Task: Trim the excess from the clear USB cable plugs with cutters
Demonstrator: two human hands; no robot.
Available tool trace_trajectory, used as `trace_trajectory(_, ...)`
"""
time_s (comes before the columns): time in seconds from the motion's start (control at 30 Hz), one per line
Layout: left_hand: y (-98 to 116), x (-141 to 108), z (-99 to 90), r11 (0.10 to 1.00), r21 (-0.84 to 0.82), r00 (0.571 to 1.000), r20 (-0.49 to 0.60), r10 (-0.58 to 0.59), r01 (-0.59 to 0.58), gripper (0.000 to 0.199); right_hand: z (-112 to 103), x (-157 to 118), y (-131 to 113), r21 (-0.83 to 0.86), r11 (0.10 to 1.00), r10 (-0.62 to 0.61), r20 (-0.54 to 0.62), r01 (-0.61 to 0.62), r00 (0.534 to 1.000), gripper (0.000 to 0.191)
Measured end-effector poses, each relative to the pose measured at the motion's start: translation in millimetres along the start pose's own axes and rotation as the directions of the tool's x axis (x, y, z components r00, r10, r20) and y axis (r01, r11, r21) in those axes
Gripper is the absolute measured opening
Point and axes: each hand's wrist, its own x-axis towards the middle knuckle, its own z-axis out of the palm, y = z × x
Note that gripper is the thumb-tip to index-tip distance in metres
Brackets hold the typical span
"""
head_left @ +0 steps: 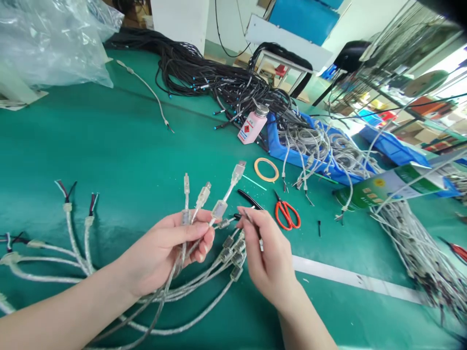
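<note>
Now the left hand [166, 238] held three USB cables [219, 209]! Near orange-handled scissors [287, 214], the right hand [268, 253] curled, its grip impossible to read.

On the green table [120, 141], a pink bottle [251, 127] with a metal top stands in front of a long heap of black cables [186, 63]. A yellowish tape ring [256, 170] lies near the red-handled scissors [282, 204]. A transparent plastic bag [62, 41] occupies the far left corner.

Silvery-grey cables [219, 209], orange-red scissor handles [283, 204] — pink bottle [252, 127], blue bin [273, 138] — green tabletop [109, 146], white stripe [328, 270]
</note>
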Motion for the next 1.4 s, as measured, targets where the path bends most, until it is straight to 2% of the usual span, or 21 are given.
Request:
trace_trajectory(0.1,-1,0,-2.8,0.999,0.014,0.999,0.028,0.035,-0.035,0.009,0,1,-4,-0.093,0.995,-0.025,0.037,0.028,0.999,0.033)
trace_trajectory(0.2,-1,0,-2.9,0.998,0.027,0.998,0.03,0.054,-0.055,0.011,1,2,-6,-0.179,0.978,-0.102,0.043,0.109,0.994,0.029)
trace_trajectory(0.33,-1,1,-1.9,0.997,0.025,0.997,0.044,0.071,-0.072,0.013,5,1,-8,-0.209,0.965,-0.149,0.053,0.157,0.987,0.028)
trace_trajectory(0.67,-2,-1,-0.6,0.993,0.055,0.993,0.067,0.097,-0.101,0.013,5,1,-8,-0.222,0.961,-0.158,0.041,0.163,0.987,0.028)
trace_trajectory(0.87,-3,0,-1.2,0.993,0.076,0.995,0.02,0.093,-0.094,0.013,6,2,-7,-0.234,0.959,-0.157,0.031,0.159,0.987,0.027)
trace_trajectory(1.03,-3,0,-0.4,0.992,0.076,0.995,0.041,0.094,-0.096,0.013,8,1,-8,-0.263,0.951,-0.163,0.01,0.16,0.987,0.025)
trace_trajectory(1.4,-4,0,-1.2,0.995,0.052,0.995,-0.035,0.089,-0.087,0.011,13,1,-10,-0.333,0.931,-0.173,-0.053,0.146,0.983,0.02)
